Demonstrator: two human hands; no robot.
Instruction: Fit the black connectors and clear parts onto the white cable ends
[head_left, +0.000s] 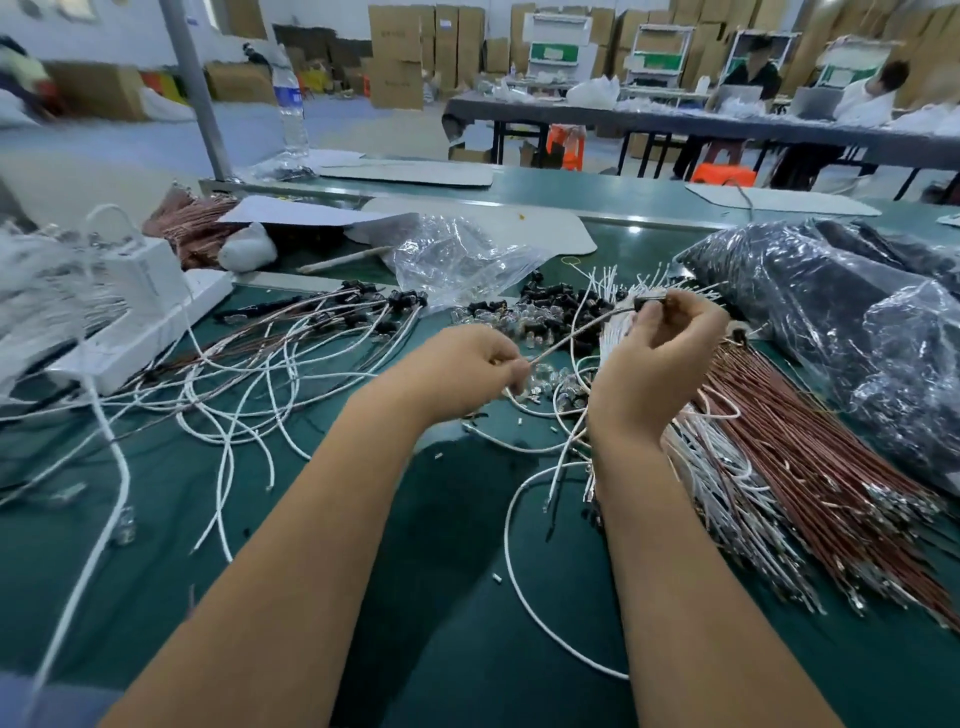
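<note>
My left hand (467, 371) pinches a thin cable (566, 338) that runs up and right to my right hand (660, 353). The right hand's raised fingers pinch a small black connector (647, 302) at that cable's far end. A heap of loose black connectors (550, 306) and clear parts (545, 374) lies on the green table just behind and between the hands. A bundle of white and brown cables (753, 467) fans out under and right of the right wrist. Finished cables with black ends (358, 312) lie to the left.
A white box (140, 306) stands at the left with loose white cables (234, 395) in front of it. A crumpled clear bag (457, 260) lies behind the heap, dark bagged parts (831, 322) at the right. A water bottle (291, 104) and other workers are far back.
</note>
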